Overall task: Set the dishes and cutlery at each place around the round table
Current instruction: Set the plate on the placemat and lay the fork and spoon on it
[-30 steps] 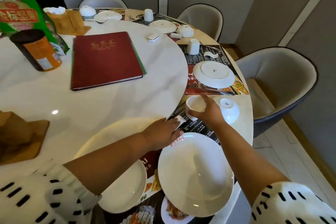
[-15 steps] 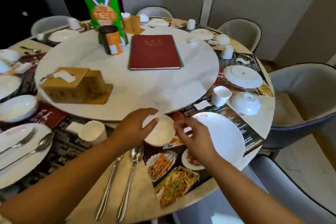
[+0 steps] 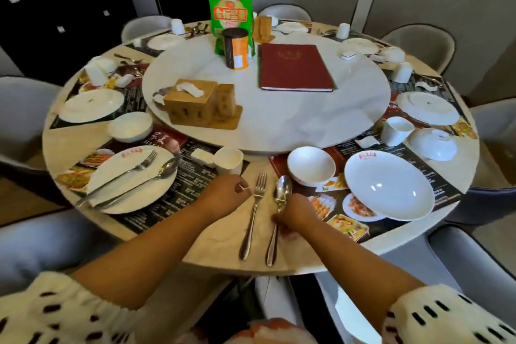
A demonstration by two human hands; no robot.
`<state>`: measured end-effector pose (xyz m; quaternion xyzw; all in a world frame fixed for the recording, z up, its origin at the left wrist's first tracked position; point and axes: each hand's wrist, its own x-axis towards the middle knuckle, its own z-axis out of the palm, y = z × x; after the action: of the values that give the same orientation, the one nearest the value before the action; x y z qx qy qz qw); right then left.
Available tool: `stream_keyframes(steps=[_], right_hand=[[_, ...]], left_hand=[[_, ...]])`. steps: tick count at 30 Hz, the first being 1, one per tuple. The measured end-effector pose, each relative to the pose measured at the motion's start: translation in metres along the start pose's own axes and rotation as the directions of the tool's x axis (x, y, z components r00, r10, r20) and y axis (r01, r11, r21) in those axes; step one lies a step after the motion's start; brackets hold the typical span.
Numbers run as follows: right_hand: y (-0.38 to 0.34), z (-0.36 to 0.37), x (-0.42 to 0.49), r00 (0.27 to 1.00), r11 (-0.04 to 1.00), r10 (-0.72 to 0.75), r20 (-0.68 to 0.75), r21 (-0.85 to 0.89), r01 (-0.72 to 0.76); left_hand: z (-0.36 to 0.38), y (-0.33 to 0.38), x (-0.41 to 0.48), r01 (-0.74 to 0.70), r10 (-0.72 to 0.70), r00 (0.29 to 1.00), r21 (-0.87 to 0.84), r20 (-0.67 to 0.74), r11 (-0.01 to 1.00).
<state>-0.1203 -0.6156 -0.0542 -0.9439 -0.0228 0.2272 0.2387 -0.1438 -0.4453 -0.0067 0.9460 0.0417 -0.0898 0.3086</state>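
Note:
A steel fork (image 3: 252,218) and a steel spoon (image 3: 277,212) lie side by side on the bare table edge in front of me. My left hand (image 3: 224,197) is curled just left of the fork's head, holding nothing that I can make out. My right hand (image 3: 296,211) rests on the spoon's neck, fingers closing around the handle. A small white bowl (image 3: 310,165) sits right of the spoon, beside a large white plate (image 3: 389,190) on a printed placemat. A white cup (image 3: 229,160) stands beyond the fork.
The marble turntable (image 3: 279,120) carries a red menu (image 3: 294,67), a wooden tissue box (image 3: 195,103), a can and a green bag. A set plate with fork and spoon (image 3: 129,179) lies at the left place. Grey chairs ring the table (image 3: 223,248).
My view swung left to the near place. Both hands left the small bowl and dropped to the fork and spoon on the table edge; the right hand now touches the spoon.

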Motion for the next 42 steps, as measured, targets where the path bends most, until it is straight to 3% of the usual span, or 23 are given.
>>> stream_keyframes(steps=[3, 6, 10, 12, 15, 20, 24, 30, 34, 42], right_hand=[[0.001, 0.006, -0.001, 0.994, 0.992, 0.104, 0.02, 0.074, -0.105], [0.008, 0.001, -0.017, 0.979, 0.916, 0.182, 0.094, 0.346, -0.204], [0.022, -0.027, -0.049, 0.988, 0.837, 0.152, -0.005, 0.532, -0.126], [0.038, -0.049, -0.055, 0.968, 0.87, 0.152, -0.199, 0.492, -0.035], [0.066, -0.083, -0.05, 0.861, 0.865, 0.213, -0.461, 0.498, 0.052], [0.126, -0.12, -0.012, 0.755, 0.892, 0.332, -0.565, 0.448, -0.057], [0.17, -0.134, 0.014, 0.761, 0.953, 0.286, -0.582, 0.256, -0.163], [0.207, -0.138, 0.036, 0.802, 0.976, 0.213, -0.558, 0.164, -0.145], [0.221, -0.139, 0.042, 0.817, 0.981, 0.165, -0.553, 0.178, -0.078], [0.234, -0.141, 0.043, 0.852, 0.976, 0.138, -0.504, 0.216, -0.031]], left_hand=[[0.001, -0.008, -0.003, 0.027, -0.027, 0.999, -0.001, 0.047, 1.0], [0.006, -0.014, -0.001, 0.047, -0.047, 0.997, -0.011, 0.058, 0.999], [0.018, -0.017, 0.004, 0.084, -0.078, 0.989, -0.04, 0.125, 0.996], [0.024, -0.013, 0.008, 0.094, -0.091, 0.985, -0.012, 0.144, 0.996], [0.034, -0.001, 0.015, 0.083, -0.098, 0.977, 0.082, 0.188, 0.993], [0.053, 0.014, 0.026, 0.116, -0.146, 0.983, 0.247, 0.109, 0.962], [0.062, 0.013, 0.03, 0.226, -0.248, 0.967, 0.26, 0.053, 0.939], [0.063, 0.016, 0.024, 0.349, -0.353, 0.934, 0.082, 0.047, 0.934], [0.063, 0.043, 0.007, 0.396, -0.391, 0.917, -0.286, 0.077, 0.872], [0.092, 0.149, 0.024, 0.269, -0.174, 0.962, -0.607, 0.211, 0.748]])
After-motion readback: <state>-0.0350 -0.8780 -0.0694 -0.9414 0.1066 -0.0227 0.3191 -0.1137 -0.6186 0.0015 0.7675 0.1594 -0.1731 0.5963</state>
